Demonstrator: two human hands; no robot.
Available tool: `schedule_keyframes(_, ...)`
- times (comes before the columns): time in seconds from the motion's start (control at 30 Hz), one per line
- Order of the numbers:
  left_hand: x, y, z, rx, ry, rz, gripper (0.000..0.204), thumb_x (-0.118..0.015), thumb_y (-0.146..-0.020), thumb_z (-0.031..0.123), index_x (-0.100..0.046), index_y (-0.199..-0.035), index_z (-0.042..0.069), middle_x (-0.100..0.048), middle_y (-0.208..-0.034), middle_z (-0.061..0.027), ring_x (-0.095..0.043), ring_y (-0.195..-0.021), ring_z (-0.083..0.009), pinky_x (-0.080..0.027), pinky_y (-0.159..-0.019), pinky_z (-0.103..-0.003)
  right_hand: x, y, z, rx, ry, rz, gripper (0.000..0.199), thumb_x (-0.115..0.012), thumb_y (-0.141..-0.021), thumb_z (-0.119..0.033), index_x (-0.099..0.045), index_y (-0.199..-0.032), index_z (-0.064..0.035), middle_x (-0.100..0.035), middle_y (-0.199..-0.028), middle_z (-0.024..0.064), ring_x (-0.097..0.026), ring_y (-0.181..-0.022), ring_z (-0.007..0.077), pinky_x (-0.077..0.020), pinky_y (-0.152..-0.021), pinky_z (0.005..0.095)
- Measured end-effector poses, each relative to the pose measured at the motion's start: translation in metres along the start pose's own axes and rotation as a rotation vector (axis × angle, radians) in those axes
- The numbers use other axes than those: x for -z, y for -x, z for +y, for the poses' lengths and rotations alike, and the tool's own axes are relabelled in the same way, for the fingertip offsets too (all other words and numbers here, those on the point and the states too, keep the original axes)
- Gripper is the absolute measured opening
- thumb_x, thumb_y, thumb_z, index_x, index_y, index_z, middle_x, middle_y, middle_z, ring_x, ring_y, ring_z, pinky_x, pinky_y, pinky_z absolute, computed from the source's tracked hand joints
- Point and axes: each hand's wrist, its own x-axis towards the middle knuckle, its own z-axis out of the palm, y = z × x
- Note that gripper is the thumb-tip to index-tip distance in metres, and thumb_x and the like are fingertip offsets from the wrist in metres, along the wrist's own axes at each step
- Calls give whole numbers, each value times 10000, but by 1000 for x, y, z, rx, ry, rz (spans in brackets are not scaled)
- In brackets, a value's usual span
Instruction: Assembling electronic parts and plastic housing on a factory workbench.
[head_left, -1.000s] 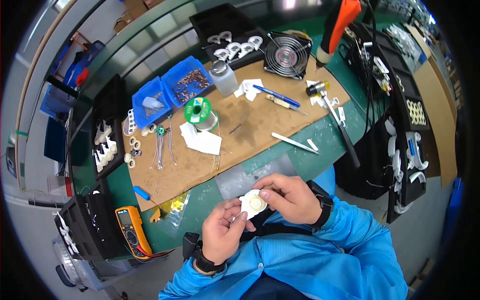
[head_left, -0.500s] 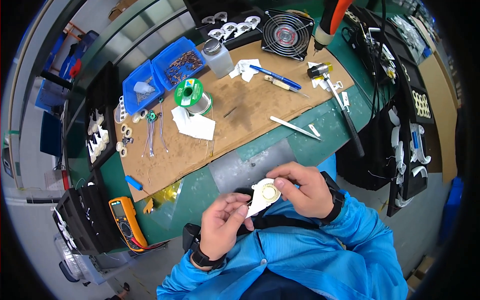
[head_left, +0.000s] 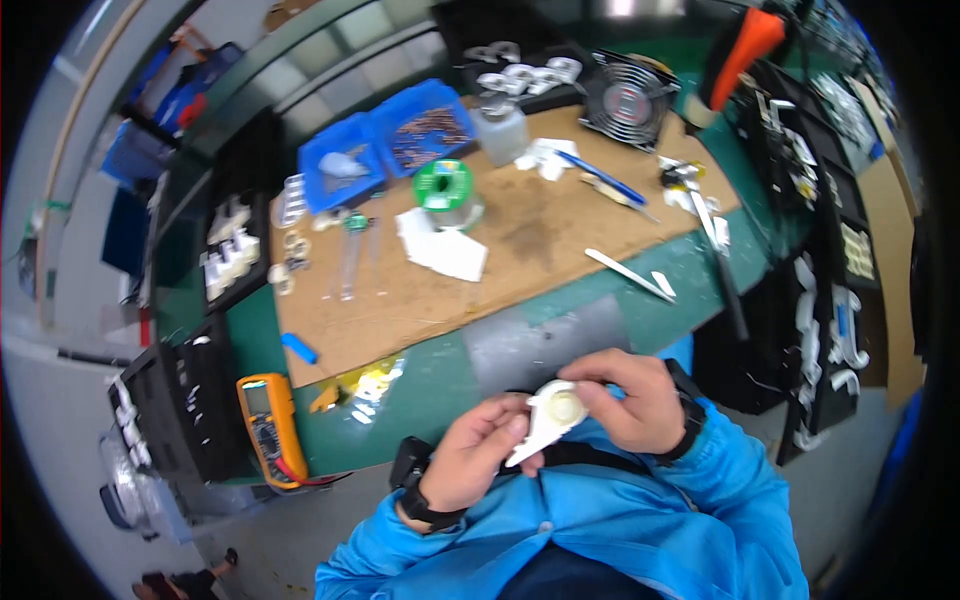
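Left hand (head_left: 474, 460) and right hand (head_left: 638, 402) pinch close together.

A white teardrop-shaped part (head_left: 546, 422), cream-centred, slants between the hands (head_left: 476, 455).

Jacket (head_left: 630, 525): we wear bright blue cloth, creased, opening at the front.
Button (head_left: 545, 527): ours is small, round and pale.
Sleeves (head_left: 735, 475): long, loose and rumpled, in our jacket's blue.
Left wristband (head_left: 430, 513): black strap; we wear a boxy black module (head_left: 411, 463) beside it.
Right wristband (head_left: 688, 413): black too, around our wrist.
Inner garment (head_left: 560, 582): dark, showing below our button.
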Motion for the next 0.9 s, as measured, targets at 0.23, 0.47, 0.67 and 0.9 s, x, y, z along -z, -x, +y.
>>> schedule_keyframes(0.23,7,21,11,-135,-316,155,131,-669,-965,-12,-628,-1090,-24,-664,-886,-46,-631,-732,-87,-510,-644,-222,-3,-6,5,-146,-250,-277,252,-674,-943,-109,-682,-1158,22,-740,-972,131,-727,-862,232,-560,-785,335)
schedule_keyframes(0.47,31,52,52,-423,-1021,345,201,-716,-913,53,-650,-1091,-13,-711,-997,-101,-684,-853,-184,-549,-786,-318,-46,-26,-5,-150,-177,-624,183,-708,-945,-181,-708,-1037,-23,-744,-918,119,-725,-825,240,-554,-748,351)
schedule_keyframes(0.67,127,82,78,-422,-1887,984,380,-770,-747,1,-631,-1099,33,-615,-1144,-159,-550,-1081,-403,-434,-983,-480,-49,-32,-3,-274,-249,-501,155,-673,-977,-143,-714,-1011,3,-728,-808,74,-698,-754,128,-538,-665,287)
schedule_keyframes(0.9,90,92,92,-679,-363,684,120,-566,-1016,73,-544,-1102,-8,-700,-996,-191,-695,-779,-215,-573,-714,-334,-48,-36,-27,-373,-240,-349,125,-683,-967,-109,-718,-1000,6,-707,-770,84,-669,-660,143,-520,-617,282)
